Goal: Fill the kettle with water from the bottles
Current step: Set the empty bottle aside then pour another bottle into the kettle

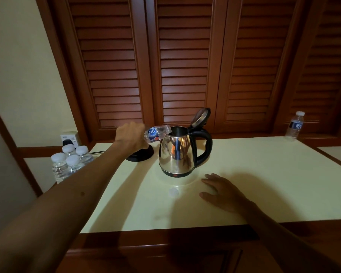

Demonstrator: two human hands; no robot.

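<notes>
A steel kettle (176,154) with a black handle stands on the pale table top (264,184), its lid (200,116) flipped up. My left hand (130,137) grips a clear water bottle (157,133) with a blue label, tipped sideways with its neck at the kettle's open mouth. My right hand (222,191) rests flat on the table in front of the kettle, fingers spread, holding nothing. A white bottle cap (173,192) lies on the table just left of that hand.
The kettle's black base (140,154) sits left of the kettle, partly behind my left hand. Several capped bottles (70,162) stand at the far left on a lower ledge. One more bottle (295,126) stands at the back right. Louvred wooden doors (183,66) close off the back.
</notes>
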